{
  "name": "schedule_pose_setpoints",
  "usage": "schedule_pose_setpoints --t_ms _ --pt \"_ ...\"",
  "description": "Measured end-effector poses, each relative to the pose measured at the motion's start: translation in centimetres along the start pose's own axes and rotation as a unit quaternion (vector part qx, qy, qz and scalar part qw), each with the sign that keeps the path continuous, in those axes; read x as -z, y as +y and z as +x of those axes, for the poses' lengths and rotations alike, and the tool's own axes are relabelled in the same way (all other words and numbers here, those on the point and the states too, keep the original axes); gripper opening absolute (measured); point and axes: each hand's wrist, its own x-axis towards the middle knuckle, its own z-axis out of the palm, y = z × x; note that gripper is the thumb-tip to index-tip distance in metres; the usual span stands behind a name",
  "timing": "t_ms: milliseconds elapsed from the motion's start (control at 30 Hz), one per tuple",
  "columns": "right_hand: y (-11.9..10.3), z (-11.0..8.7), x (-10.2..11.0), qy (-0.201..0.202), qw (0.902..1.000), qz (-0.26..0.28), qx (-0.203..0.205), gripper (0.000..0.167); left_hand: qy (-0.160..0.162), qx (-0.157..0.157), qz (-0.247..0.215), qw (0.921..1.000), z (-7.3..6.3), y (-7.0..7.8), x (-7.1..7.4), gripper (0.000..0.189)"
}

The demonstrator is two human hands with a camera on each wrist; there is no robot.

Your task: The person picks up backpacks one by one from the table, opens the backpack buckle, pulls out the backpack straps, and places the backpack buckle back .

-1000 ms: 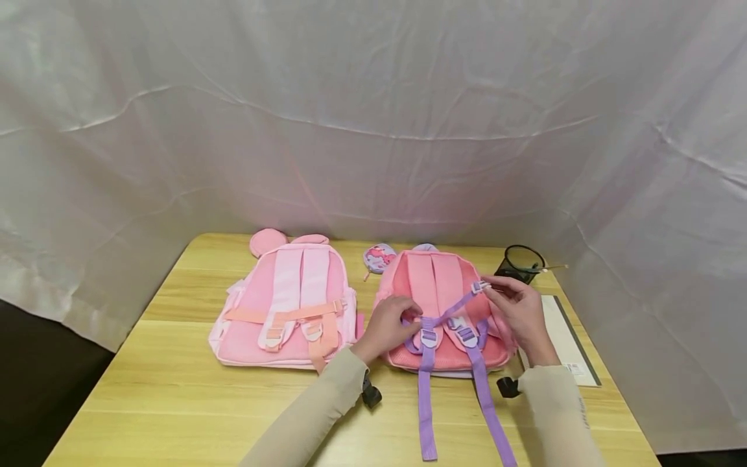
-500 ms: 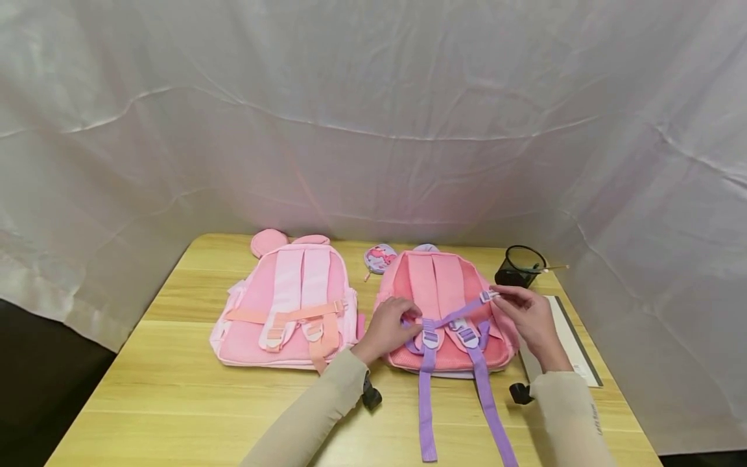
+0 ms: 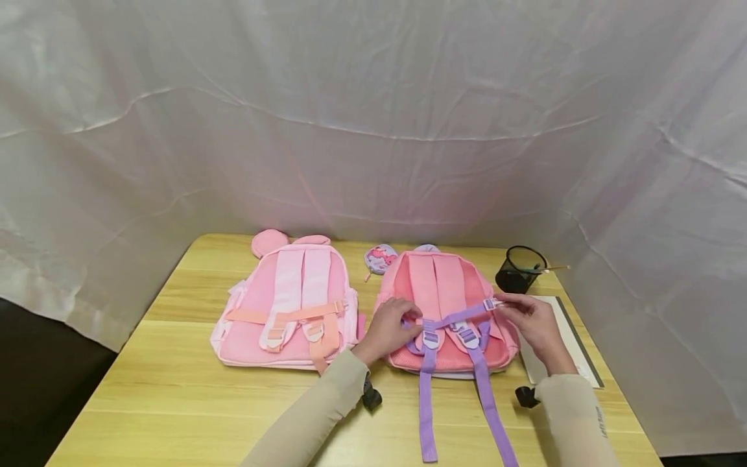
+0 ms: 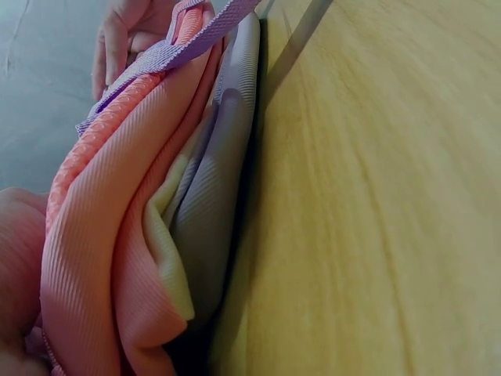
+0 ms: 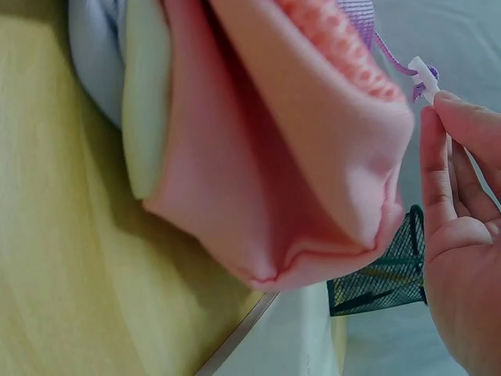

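Observation:
A pink backpack (image 3: 403, 279) lies with its back panel up, its purple webbing ends hanging toward me. My right hand (image 3: 535, 322) pinches the white buckle (image 3: 492, 304) of the purple chest strap (image 3: 463, 315) between thumb and fingertips. That strap runs taut across both shoulder straps. At the bag's left side my left hand (image 3: 390, 331) is curled, thumb and finger at the strap's other end. Its fingertips are hidden in the left wrist view. The right wrist view shows the buckle (image 5: 423, 81) held clear of the bag's edge.
To the left lies a light pink backpack (image 3: 257, 285) with orange straps. Behind the bags is a small round purse (image 3: 381, 258). A black mesh pen holder (image 3: 513, 280) and a white board (image 3: 563, 337) are on the right. Grey curtains enclose the wooden table (image 3: 175, 415).
My right hand has moved right and down with the buckle, bringing the chest strap lower and flatter over the bag. The left hand stays in place.

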Motion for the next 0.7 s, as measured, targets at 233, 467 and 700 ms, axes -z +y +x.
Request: schedule_pose_setpoints --t_ms 233,467,700 --pt "0.8 0.0 -0.1 -0.012 0.9998 -0.001 -0.016 0.045 -0.004 0.002 -0.001 1.0 -0.1 0.2 0.1 0.022" --pt "1.4 0.2 -0.3 -0.031 0.9982 -0.029 -0.041 0.045 -0.003 -0.002 0.003 1.0 0.0 0.1 0.1 0.022" --pt "2.3 0.6 -0.6 -0.041 0.9946 -0.091 -0.03 0.039 -0.002 -0.011 0.001 0.9999 0.0 -0.1 0.1 0.021"
